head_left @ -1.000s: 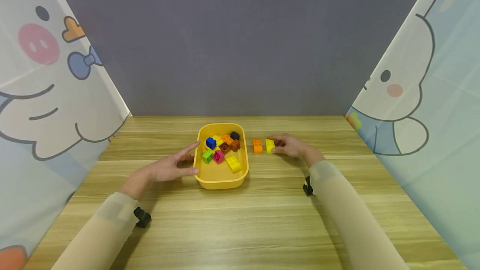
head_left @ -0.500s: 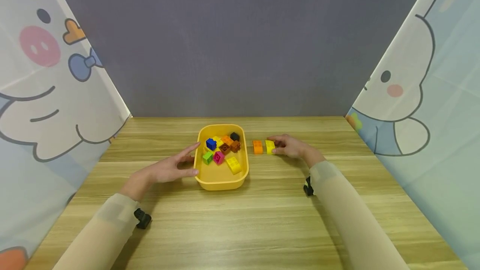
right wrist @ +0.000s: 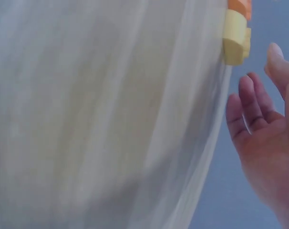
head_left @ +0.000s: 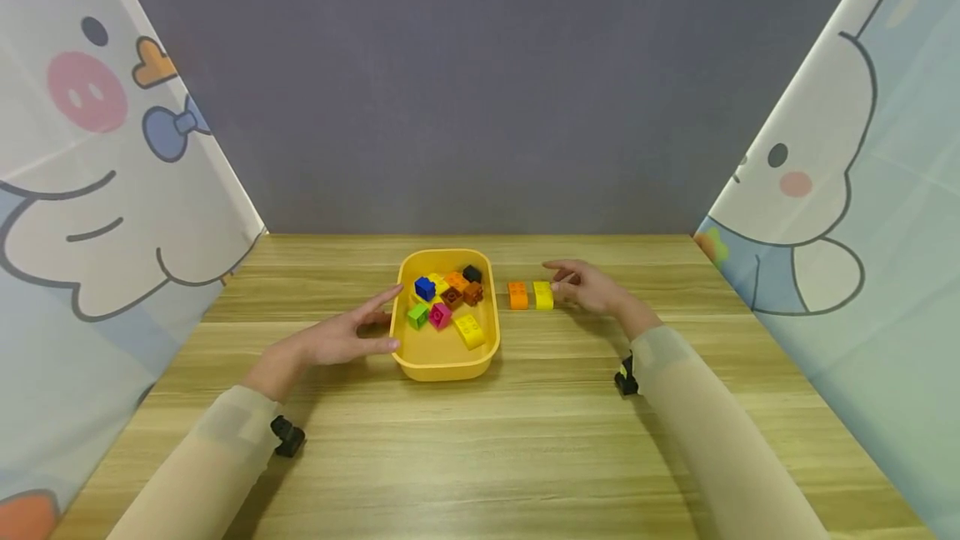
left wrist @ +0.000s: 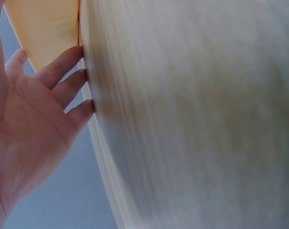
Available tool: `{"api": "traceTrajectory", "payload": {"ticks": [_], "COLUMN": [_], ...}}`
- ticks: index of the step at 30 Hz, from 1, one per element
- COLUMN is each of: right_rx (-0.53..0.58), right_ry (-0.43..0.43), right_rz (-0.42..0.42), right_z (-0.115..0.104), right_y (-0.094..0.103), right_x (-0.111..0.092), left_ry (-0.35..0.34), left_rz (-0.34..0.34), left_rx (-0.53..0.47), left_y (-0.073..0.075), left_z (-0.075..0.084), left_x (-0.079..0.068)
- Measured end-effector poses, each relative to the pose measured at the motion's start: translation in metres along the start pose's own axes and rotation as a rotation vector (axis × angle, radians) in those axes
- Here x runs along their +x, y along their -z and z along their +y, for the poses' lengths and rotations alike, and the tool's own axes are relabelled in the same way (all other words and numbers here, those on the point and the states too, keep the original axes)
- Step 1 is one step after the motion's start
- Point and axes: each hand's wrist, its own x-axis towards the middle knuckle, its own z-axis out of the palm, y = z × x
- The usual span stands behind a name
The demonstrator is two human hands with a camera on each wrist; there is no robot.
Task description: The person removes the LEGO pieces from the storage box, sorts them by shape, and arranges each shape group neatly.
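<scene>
On the wooden table lie an orange toy building brick (head_left: 517,296) and a yellow toy building brick (head_left: 543,295), side by side with a narrow gap. My right hand (head_left: 590,287) is just to the right of the yellow one, fingers loose and holding nothing; the right wrist view shows the yellow brick (right wrist: 234,37) apart from the fingertips. A yellow plastic bin (head_left: 445,372) stands left of the two bricks. With fingers spread, my left hand (head_left: 341,338) touches the bin's left rim. In the left wrist view its fingertips (left wrist: 76,53) rest by the bin wall (left wrist: 46,28).
Inside the bin are several loose bricks, among them a blue brick (head_left: 424,288), a green brick (head_left: 418,316), a pink brick (head_left: 440,316) and a yellow brick (head_left: 470,330). A grey panel (head_left: 480,90) rises behind the table, with cartoon-printed cloths (head_left: 810,190) at both sides.
My right hand has let go of the yellow brick and drawn slightly away to the right, its fingers opening. The left hand stays at the bin.
</scene>
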Motion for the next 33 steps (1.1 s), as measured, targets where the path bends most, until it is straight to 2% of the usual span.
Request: {"api": "traceTrajectory", "payload": {"ticks": [5,9,16,21,27,33], "right_rx": [-0.009,0.012,0.04,0.048,-0.004,-0.077], "right_ry": [0.054,0.129,0.265,0.284,0.234,0.296], "right_rz": [0.101,0.106,-0.039,-0.133,-0.209,-0.337], "right_z": [-0.018,-0.046,-0.085,-0.103,-0.109,-0.105], "right_y": [0.001,-0.006,-0.037,-0.057,-0.073,-0.08], "right_x": [0.002,0.006,0.02,0.033,0.047,0.055], "left_ry": [-0.001,-0.003,-0.003,0.003,0.013,0.01], "left_rz": [-0.001,-0.001,-0.003,-0.002,-0.002,-0.001], "left_rx": [-0.001,-0.001,0.006,0.006,-0.007,-0.001], "left_y": [0.001,0.001,0.001,0.0,-0.001,0.001], "left_z": [0.0,0.0,-0.001,-0.001,-0.001,0.001], "left_x": [0.001,0.001,0.0,0.0,0.0,0.0]}}
